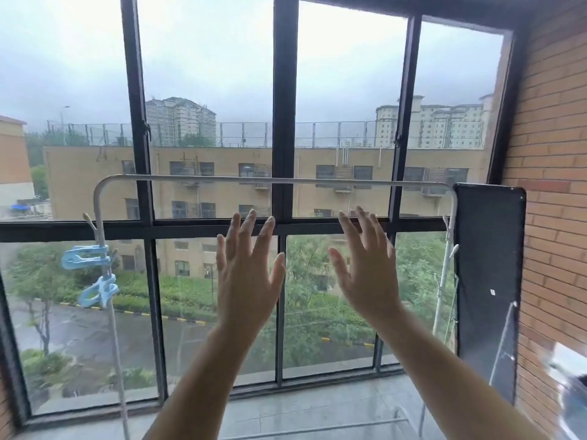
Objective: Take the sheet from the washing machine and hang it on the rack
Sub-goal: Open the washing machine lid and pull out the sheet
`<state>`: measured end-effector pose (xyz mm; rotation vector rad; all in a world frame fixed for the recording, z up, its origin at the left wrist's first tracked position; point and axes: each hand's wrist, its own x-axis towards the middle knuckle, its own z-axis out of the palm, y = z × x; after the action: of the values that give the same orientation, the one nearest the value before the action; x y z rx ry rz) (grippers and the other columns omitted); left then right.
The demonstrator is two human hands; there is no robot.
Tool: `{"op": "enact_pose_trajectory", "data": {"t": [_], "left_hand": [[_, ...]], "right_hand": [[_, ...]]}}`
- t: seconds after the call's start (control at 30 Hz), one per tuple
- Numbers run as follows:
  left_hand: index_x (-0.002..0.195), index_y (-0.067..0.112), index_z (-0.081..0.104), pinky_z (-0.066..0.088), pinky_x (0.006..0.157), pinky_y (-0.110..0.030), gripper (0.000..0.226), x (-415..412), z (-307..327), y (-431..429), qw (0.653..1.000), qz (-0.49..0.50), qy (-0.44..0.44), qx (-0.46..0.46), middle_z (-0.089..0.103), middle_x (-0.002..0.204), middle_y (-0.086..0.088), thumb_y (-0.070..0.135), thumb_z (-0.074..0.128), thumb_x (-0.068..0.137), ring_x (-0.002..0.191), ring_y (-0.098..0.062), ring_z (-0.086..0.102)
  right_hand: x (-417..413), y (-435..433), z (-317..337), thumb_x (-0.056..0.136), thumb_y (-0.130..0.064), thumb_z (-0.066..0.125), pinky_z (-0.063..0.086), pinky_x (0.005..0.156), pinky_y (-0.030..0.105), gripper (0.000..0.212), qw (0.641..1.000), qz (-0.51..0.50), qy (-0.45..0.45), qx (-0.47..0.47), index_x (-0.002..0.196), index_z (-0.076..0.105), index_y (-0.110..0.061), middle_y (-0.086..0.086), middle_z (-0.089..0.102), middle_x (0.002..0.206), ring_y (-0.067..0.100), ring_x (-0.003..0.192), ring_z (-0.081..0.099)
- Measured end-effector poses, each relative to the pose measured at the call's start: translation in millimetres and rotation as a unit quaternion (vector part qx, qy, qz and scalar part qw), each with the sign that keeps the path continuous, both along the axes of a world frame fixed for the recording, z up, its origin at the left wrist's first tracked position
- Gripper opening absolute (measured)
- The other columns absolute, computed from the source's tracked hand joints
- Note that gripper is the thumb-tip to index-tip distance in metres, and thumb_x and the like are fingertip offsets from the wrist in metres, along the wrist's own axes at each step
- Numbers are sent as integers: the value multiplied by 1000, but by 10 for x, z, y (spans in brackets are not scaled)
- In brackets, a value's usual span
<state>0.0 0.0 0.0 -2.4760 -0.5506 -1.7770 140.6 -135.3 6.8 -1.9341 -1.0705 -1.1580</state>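
holding both up, the left hand (247,281) and right hand (365,274) are spread wide and empty. the top bar of the rack (206,178) runs left to right just above the fingertips, equally near both. no sheet is in view, so fetching it likely comes first
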Motion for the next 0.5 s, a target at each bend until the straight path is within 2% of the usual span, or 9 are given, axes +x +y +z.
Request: {"op": "enact_pose_trajectory", "data": {"t": [0.27,0.5], "left_hand": [[134,11,48,30,109,-55,55,530,-365,-251,998,-52,39,-24,36,147,-11,40,40,88,140,-25,23],[135,12,49,30,110,-53,50,1099,-499,-869,993,-106,36,-42,38,146,-10,30,43,89,140,-25,24]], "right_hand": [[400,-358,-398,92,-41,41,32,104,43,55,998,-56,19,-27,142,39,-20,8,35,148,27,136,34],[867,-996,-582,94,-34,49,35,106,46,52,996,-64,58,-33,143,38,-20,7,34,149,27,137,32]]}}
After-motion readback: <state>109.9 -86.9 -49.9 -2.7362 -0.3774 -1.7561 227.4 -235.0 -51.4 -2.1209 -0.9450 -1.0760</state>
